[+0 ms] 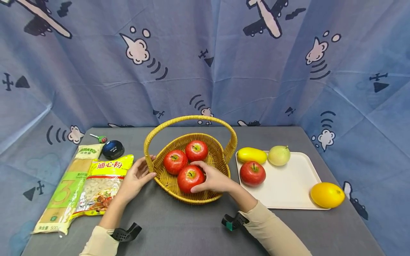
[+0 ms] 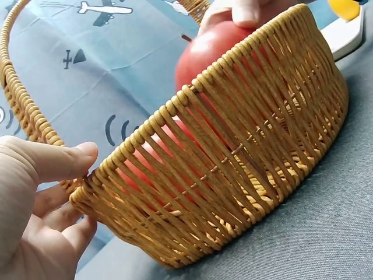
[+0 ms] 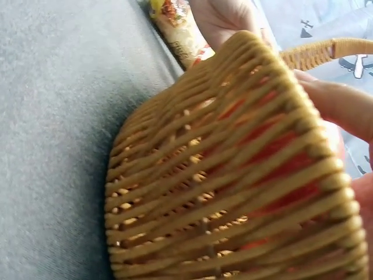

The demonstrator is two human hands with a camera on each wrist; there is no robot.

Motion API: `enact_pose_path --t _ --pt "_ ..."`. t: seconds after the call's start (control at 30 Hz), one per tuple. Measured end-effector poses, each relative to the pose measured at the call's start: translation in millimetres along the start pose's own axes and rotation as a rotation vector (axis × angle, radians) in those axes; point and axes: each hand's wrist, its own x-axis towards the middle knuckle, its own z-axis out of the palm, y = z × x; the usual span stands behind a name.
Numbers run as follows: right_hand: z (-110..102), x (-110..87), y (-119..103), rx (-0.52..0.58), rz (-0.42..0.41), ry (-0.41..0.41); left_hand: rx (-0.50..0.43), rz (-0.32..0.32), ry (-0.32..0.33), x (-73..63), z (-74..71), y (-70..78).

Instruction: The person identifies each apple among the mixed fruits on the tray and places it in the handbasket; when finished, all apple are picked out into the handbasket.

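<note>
A yellow wicker basket [image 1: 198,201] with a tall arched handle stands mid-table. Three red apples lie in it: one at the back [image 1: 196,150], one at the left [image 1: 175,161] and one at the front [image 1: 189,179]. My right hand [image 1: 215,179] reaches over the basket's right side and grips the front apple between thumb and fingers. At the basket's left end, my left hand [image 1: 136,179] holds the rim near the handle's foot. The left wrist view shows its thumb on the rim and its fingers partly behind the wicker. In the right wrist view the basket wall hides most of the gripped apple.
Right of the basket, a white tray [image 1: 282,192] bears another red apple [image 1: 252,174], a yellow oblong fruit [image 1: 252,155], a pale green round fruit [image 1: 279,155] and a yellow fruit [image 1: 327,195]. At left lie a noodle pack [image 1: 64,192], a pasta bag [image 1: 104,188], a dark round tin [image 1: 113,149] and a lollipop [image 1: 102,139].
</note>
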Motion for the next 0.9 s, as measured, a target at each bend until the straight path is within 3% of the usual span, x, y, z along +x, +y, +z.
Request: enact_pose_path --t 0.53,0.9 --pt "8.5 9.6 0.2 -0.103 0.035 -0.107 0.006 -0.007 0.002 0.7 1.0 0.3" --pt "10.8 12.8 0.1 -0.078 0.097 -0.144 -0.012 0.0 0.001 -0.4 1.3 -0.3"
